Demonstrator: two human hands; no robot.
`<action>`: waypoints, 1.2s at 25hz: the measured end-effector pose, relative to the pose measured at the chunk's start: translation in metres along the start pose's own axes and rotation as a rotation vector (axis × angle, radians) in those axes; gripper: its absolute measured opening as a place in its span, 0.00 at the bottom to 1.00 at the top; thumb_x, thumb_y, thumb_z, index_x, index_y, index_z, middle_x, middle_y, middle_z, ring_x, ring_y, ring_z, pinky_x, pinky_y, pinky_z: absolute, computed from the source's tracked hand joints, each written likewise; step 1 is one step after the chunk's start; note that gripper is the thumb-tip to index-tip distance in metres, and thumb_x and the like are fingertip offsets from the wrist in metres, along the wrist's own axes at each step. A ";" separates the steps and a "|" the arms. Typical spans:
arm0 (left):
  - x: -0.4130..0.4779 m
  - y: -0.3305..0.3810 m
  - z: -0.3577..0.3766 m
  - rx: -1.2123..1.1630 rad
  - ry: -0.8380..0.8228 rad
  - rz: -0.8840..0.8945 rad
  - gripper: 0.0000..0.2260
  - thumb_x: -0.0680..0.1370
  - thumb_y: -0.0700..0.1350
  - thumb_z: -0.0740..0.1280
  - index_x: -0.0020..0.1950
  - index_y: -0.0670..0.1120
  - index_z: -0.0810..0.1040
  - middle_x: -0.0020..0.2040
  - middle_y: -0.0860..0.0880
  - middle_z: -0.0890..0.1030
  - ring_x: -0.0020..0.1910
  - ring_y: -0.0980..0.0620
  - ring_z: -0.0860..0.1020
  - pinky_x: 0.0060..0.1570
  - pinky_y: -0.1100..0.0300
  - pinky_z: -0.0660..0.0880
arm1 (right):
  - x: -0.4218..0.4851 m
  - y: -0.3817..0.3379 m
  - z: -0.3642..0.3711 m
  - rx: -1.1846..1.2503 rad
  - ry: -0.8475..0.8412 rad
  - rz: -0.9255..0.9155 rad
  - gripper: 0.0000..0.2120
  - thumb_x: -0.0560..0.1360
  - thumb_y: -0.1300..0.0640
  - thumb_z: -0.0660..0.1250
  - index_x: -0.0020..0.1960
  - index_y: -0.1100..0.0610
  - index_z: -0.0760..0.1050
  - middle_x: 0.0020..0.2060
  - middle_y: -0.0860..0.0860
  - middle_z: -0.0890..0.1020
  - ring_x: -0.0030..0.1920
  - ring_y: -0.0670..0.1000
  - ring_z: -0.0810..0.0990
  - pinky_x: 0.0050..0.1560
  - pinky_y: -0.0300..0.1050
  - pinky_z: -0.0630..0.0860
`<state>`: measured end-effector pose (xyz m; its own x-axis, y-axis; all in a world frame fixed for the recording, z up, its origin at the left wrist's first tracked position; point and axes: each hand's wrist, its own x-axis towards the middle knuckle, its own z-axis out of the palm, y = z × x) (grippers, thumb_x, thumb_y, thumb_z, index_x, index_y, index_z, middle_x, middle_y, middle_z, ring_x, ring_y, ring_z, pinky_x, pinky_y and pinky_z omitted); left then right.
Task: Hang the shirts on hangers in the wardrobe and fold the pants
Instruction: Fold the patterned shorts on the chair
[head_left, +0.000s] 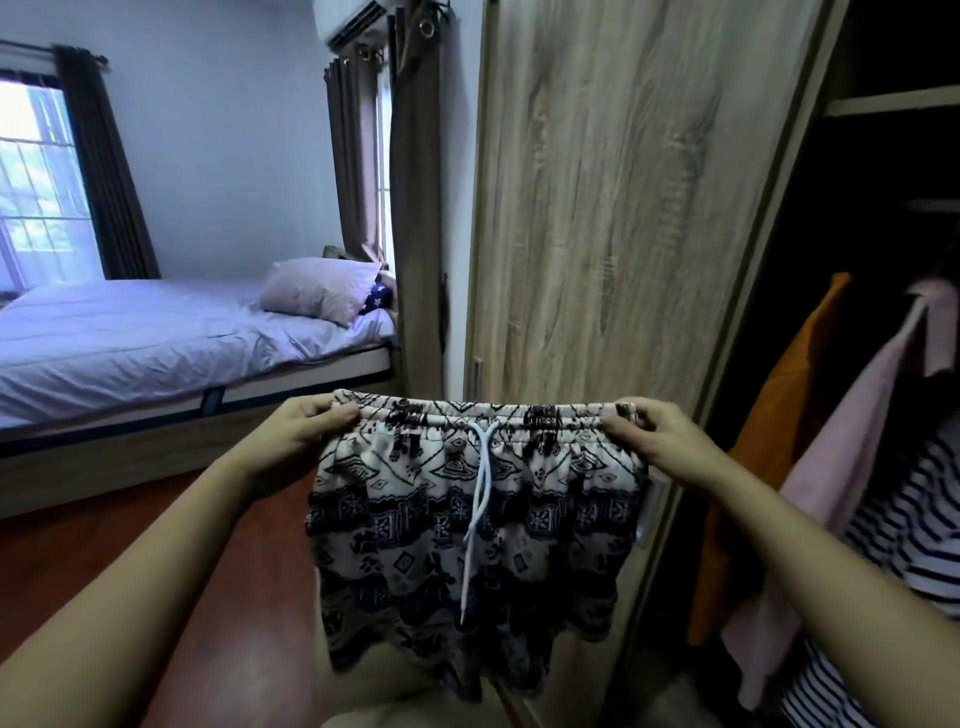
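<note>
**A:** Where are the pants?

**B:** Low at six o'clock. The pants (478, 519) hang in the air, spread wide by the waistband, with the white drawstring (478, 493) dangling down the middle.

**A:** And the hands?

**B:** Both grip the waistband. The left hand (296, 431) pinches the end at the pants' nine o'clock, thumb in front and fingers curled behind. The right hand (654, 431) pinches the end at three o'clock the same way. The band runs straight between them.

**A:** What's behind?

**B:** The wood-grain wardrobe door (613, 208), from twelve to one o'clock. At three o'clock the wardrobe is open and dark. Inside hang an orange shirt (779, 467), a pink shirt (841, 493) and a striped shirt (904, 519), orange nearest the door. Their hangers are too dark to make out.

**A:** And to the left?

**B:** A bed (130, 338) at nine o'clock, with a pillow (322, 288) at the end near the curtains (363, 156). There's a window (36, 182) at ten and an air conditioner (353, 21) at the top, about eleven. The reddish floor (78, 561) shows at eight.
</note>
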<state>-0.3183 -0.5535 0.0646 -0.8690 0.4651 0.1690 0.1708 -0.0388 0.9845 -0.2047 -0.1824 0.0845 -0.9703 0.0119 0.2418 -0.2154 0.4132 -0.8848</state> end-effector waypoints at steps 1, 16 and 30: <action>0.000 0.004 0.011 -0.059 0.042 -0.035 0.11 0.69 0.45 0.73 0.44 0.39 0.83 0.41 0.41 0.84 0.39 0.47 0.83 0.39 0.57 0.80 | 0.008 0.005 0.004 0.021 0.070 0.056 0.12 0.72 0.53 0.68 0.43 0.63 0.78 0.30 0.47 0.81 0.36 0.48 0.78 0.35 0.33 0.73; 0.022 0.025 0.124 0.072 0.206 0.046 0.19 0.64 0.60 0.67 0.45 0.47 0.84 0.40 0.41 0.82 0.41 0.48 0.76 0.43 0.53 0.69 | 0.029 -0.051 0.101 0.241 0.057 0.068 0.29 0.77 0.36 0.52 0.50 0.58 0.80 0.35 0.48 0.82 0.36 0.45 0.80 0.41 0.39 0.76; -0.003 0.051 0.103 -0.062 -0.121 0.182 0.08 0.70 0.39 0.63 0.41 0.44 0.82 0.38 0.43 0.78 0.36 0.50 0.71 0.35 0.59 0.67 | 0.018 -0.014 0.071 0.171 0.056 -0.096 0.32 0.64 0.43 0.75 0.61 0.53 0.66 0.52 0.44 0.79 0.49 0.35 0.79 0.50 0.30 0.73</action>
<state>-0.2593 -0.4654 0.1092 -0.7636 0.5484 0.3408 0.2873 -0.1840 0.9400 -0.2274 -0.2525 0.0730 -0.9378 0.0327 0.3457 -0.3267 0.2541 -0.9103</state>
